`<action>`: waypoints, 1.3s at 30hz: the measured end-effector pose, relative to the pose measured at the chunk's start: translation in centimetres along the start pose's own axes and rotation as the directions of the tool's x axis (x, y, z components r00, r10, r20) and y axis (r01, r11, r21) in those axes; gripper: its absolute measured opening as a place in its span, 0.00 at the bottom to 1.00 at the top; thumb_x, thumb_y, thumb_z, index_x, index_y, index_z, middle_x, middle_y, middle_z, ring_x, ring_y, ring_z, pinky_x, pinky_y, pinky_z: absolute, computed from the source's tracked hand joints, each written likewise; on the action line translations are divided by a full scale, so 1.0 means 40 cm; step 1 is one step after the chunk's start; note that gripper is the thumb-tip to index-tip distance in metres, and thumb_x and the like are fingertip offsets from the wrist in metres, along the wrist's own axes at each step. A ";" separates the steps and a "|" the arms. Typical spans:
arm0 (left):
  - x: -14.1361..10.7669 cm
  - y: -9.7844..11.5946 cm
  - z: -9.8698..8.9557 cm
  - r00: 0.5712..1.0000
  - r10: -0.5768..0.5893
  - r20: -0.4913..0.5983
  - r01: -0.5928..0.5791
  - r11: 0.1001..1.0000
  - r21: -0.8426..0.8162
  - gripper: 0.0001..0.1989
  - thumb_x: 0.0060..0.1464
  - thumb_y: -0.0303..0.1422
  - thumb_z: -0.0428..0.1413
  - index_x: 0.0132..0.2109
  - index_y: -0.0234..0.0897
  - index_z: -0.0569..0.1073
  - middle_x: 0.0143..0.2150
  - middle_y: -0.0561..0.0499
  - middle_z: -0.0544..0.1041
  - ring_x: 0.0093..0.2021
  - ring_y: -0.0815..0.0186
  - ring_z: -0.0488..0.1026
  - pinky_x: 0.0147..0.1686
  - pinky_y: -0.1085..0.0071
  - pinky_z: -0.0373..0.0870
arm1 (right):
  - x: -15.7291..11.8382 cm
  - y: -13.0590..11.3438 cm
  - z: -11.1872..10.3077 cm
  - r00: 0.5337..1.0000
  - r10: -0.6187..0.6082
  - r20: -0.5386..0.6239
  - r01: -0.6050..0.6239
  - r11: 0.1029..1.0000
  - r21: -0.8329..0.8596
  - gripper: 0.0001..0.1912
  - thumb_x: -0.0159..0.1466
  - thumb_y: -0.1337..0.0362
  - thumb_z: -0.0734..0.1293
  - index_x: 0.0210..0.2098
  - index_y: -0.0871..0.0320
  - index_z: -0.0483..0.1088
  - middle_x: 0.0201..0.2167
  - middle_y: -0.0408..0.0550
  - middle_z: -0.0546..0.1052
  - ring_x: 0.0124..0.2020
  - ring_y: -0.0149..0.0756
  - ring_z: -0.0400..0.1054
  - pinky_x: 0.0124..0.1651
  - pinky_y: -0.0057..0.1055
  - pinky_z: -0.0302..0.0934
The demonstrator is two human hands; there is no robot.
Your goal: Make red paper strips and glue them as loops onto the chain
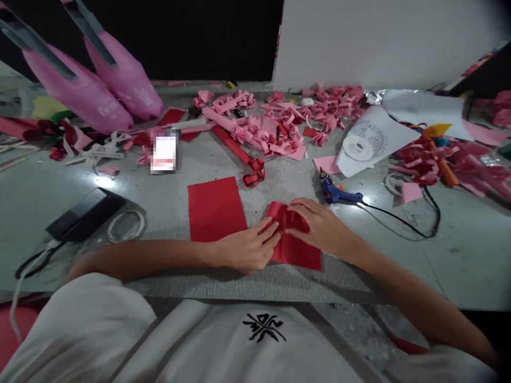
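A red sheet point(305, 251) with an upright crease lies in front of me under both hands. My left hand point(248, 248) rests on its left part, fingers stretched out and pointing right. From the right, my right hand point(322, 227) reaches over the sheet, with its thumb apart from the fingers and the fingertips near the crease. Both hands look open, though my left thumb is hidden. Beside my left hand lies another flat red sheet point(215, 208), partly covered by my wrist. A blue glue gun point(339, 194) lies beyond my right hand.
Behind the sheets are a red stick with a curled end point(239, 151) and a heap of pink paper curls point(275, 125). A tape roll point(358, 148) lies on white paper at right. At left are a black phone-like device point(85, 214), a clear ring point(125, 226) and pink bags point(75, 88).
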State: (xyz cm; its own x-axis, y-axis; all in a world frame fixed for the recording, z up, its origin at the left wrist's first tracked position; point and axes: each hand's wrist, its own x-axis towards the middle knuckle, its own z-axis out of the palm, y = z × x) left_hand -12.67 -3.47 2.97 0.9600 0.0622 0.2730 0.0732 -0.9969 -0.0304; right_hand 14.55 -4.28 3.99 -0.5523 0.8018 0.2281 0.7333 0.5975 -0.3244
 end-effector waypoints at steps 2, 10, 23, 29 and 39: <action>0.001 0.006 0.001 0.998 -0.014 0.067 0.015 1.000 -0.026 0.14 0.59 0.39 0.60 0.45 0.32 0.81 0.56 0.33 0.80 0.59 0.41 0.76 0.65 0.45 0.68 | -0.003 0.013 0.019 0.999 -0.036 0.034 0.037 0.999 -0.021 0.25 0.68 0.54 0.72 0.61 0.57 0.69 0.59 0.62 0.73 0.60 0.55 0.70 0.61 0.57 0.69; 0.004 -0.024 0.016 0.871 -0.482 0.094 0.488 0.831 -0.269 0.35 0.70 0.46 0.50 0.73 0.25 0.57 0.77 0.27 0.51 0.78 0.39 0.48 0.72 0.39 0.53 | 0.012 0.052 0.054 0.994 -0.095 0.049 0.097 0.993 -0.062 0.28 0.71 0.62 0.68 0.68 0.61 0.63 0.64 0.63 0.71 0.65 0.53 0.66 0.66 0.54 0.67; 0.028 -0.093 0.006 0.721 -0.688 0.087 0.625 0.590 -0.511 0.32 0.62 0.41 0.59 0.69 0.39 0.60 0.69 0.38 0.67 0.71 0.47 0.61 0.71 0.41 0.54 | 0.001 0.072 0.075 0.985 -0.175 0.003 0.174 0.980 -0.093 0.24 0.74 0.63 0.63 0.68 0.62 0.65 0.66 0.62 0.71 0.71 0.52 0.62 0.70 0.53 0.65; 0.030 -0.129 0.000 0.632 -0.775 0.003 0.580 0.470 -0.665 0.16 0.60 0.36 0.61 0.53 0.39 0.68 0.53 0.46 0.76 0.53 0.59 0.75 0.57 0.58 0.72 | 0.000 0.066 0.082 0.985 -0.172 0.002 0.171 0.978 -0.116 0.24 0.75 0.61 0.63 0.67 0.63 0.68 0.66 0.63 0.71 0.70 0.53 0.64 0.70 0.53 0.65; 0.015 -0.103 0.052 0.813 -0.568 0.128 0.581 0.806 -0.113 0.23 0.73 0.35 0.47 0.70 0.33 0.66 0.74 0.41 0.64 0.76 0.50 0.55 0.74 0.49 0.53 | -0.012 0.049 0.052 0.983 -0.113 0.147 0.122 0.991 -0.056 0.50 0.69 0.40 0.65 0.78 0.62 0.44 0.76 0.63 0.54 0.76 0.56 0.51 0.74 0.58 0.53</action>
State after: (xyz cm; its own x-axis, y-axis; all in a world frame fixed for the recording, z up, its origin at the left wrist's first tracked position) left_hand -11.86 0.78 1.26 0.7734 0.6232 0.1165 0.5863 -0.7729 0.2425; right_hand 15.41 -3.53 1.34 -0.6837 0.7188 0.1259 0.6815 0.6906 -0.2421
